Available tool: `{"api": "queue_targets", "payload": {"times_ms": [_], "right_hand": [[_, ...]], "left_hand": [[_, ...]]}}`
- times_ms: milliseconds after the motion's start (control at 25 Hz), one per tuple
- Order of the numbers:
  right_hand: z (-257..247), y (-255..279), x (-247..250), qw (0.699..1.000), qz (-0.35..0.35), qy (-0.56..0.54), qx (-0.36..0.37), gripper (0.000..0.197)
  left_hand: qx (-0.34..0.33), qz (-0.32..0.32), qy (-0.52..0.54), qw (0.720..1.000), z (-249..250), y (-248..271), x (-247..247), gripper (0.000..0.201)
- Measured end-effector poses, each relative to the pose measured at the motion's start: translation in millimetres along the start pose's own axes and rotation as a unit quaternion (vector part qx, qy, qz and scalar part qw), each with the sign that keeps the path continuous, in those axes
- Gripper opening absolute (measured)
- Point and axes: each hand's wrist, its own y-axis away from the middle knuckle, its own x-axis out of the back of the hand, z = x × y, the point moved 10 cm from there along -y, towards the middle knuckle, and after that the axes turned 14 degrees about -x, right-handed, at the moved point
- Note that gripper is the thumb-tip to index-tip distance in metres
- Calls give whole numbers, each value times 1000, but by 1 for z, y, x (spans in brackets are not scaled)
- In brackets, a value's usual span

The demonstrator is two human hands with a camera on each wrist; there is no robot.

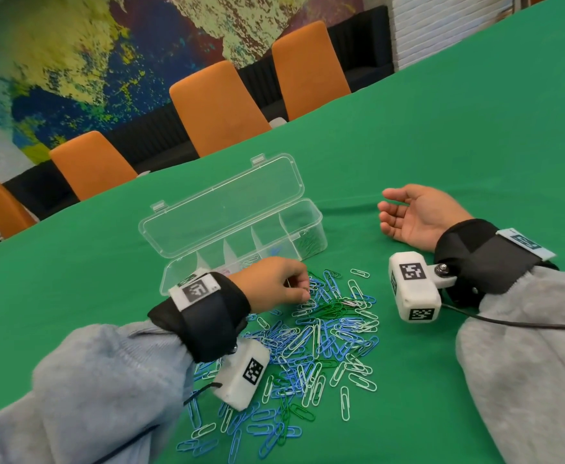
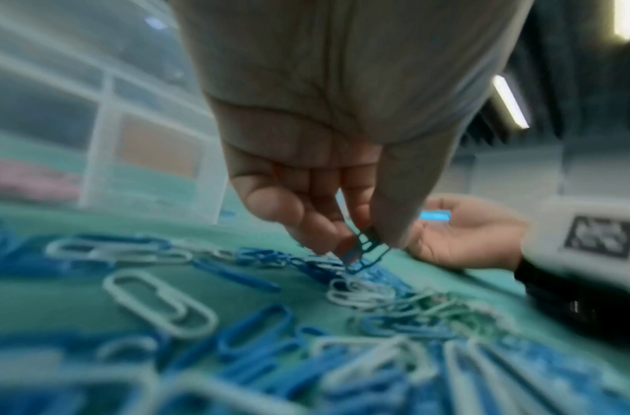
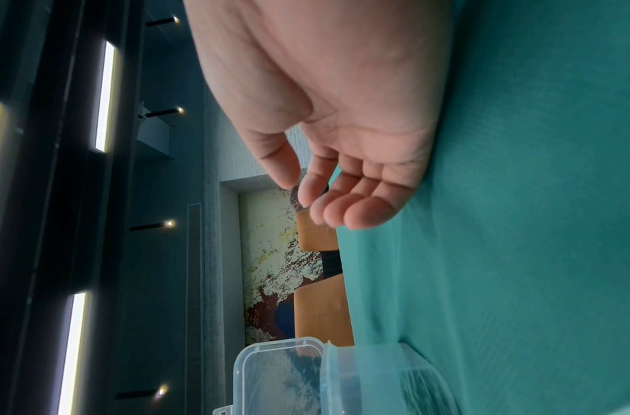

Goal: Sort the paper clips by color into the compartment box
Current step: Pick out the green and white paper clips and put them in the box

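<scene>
Paper clips (image 1: 311,346) lie in a heap at the lower middle, before the open box (image 1: 241,229). Left hand (image 1: 274,283) pinches green clips (image 2: 368,252); right hand (image 1: 418,216) rests relaxed on the bench (image 1: 458,128).

Meeting room; long table (image 1: 442,135), orange chairs (image 1: 219,108), mural (image 1: 73,61)

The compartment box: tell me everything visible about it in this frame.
The compartment box is a long, clear plastic case standing on the green table cloth, just beyond the pile of paper clips. Its hinged lid is open and leans back, with two clasps on its top edge. Dividers split the tray into compartments; the rightmost holds dark green clips, another something pink. The left hand is in front of it; no contact is visible.
</scene>
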Motion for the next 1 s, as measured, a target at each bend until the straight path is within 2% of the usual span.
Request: {"api": "queue_targets", "payload": {"times_ms": [40, 80, 160, 200, 240, 280, 440, 680, 760, 800, 840, 920, 960, 1000], "right_hand": [[0, 0, 0, 1000, 0, 1, 1, 17], [0, 0, 0, 1000, 0, 1, 1, 17], [0, 0, 0, 1000, 1, -2, 2, 17], [1, 0, 0, 1000, 1, -3, 2, 17], [0, 0, 0, 1000, 2, -4, 2, 17], [0, 0, 0, 1000, 2, -5, 2, 17], [0, 1, 1, 1000, 4, -8, 3, 17], [0, 0, 1, 1000, 3, -9, 3, 16], [0, 1, 1, 1000, 3, -7, 3, 16], [0, 1, 1, 1000, 3, -6, 3, 16], [0, 1, 1, 1000, 3, -6, 4, 16], [0, 2, 0, 1000, 3, -4, 4, 16], [0, 2, 0, 1000, 2, -4, 4, 16], [0, 2, 0, 1000, 2, -4, 3, 16]], "left_hand": [[15, 26, 99, 995, -5, 5, -1, 16], [27, 53, 214, 975, -8, 10, -4, 18], [45, 106, 410, 905, -13, 19, -9, 18], [55, 126, 471, 872, -15, 21, -12, 17], [65, 138, 504, 850, -17, 24, -13, 16], [77, 145, 513, 843, -21, 26, -15, 16], [111, 183, 468, 857, -32, 30, -9, 22], [83, 251, 516, 815, -23, 18, 7, 20], [82, 222, 507, 829, -13, 10, 3, 23], [83, 193, 480, 852, -8, 6, 0, 24], [81, 152, 424, 889, -2, 1, -4, 25], [52, 51, 209, 975, 12, -7, -7, 13], [29, -2, 86, 996, 21, -10, -9, 3], [12, -47, -17, 999, 25, -12, -13, 11]]}}
